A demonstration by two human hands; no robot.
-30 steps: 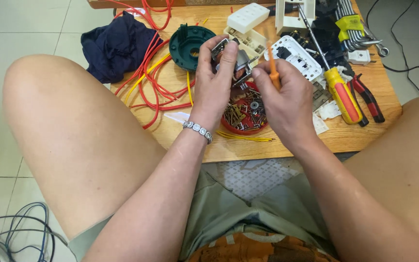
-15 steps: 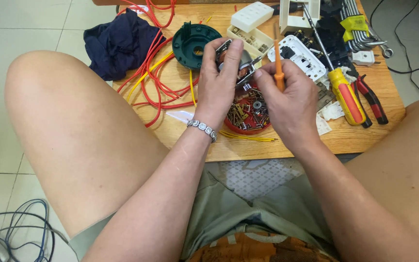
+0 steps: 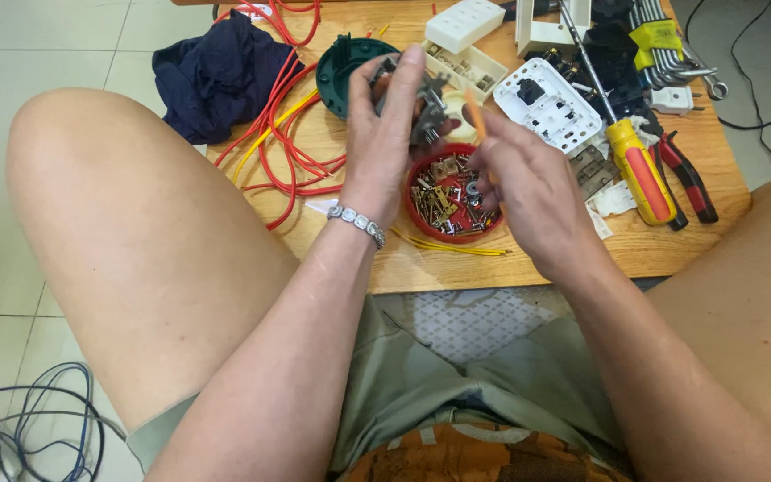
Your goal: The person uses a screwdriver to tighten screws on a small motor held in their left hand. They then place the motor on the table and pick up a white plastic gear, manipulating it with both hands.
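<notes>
Now our left hand (image 3: 384,134) grips the small grey metal part (image 3: 427,105) above the red dish of brass fittings (image 3: 451,196); our right hand (image 3: 528,183) pinches an orange-handled tool (image 3: 473,112). We should keep both steady and close.

A small grey metal-and-plastic part (image 3: 423,105) is sitting tilted, upper centre of the frame, above a red lid. A thin orange-handled tool (image 3: 475,116) is slanting beside it, touching its right edge.
</notes>
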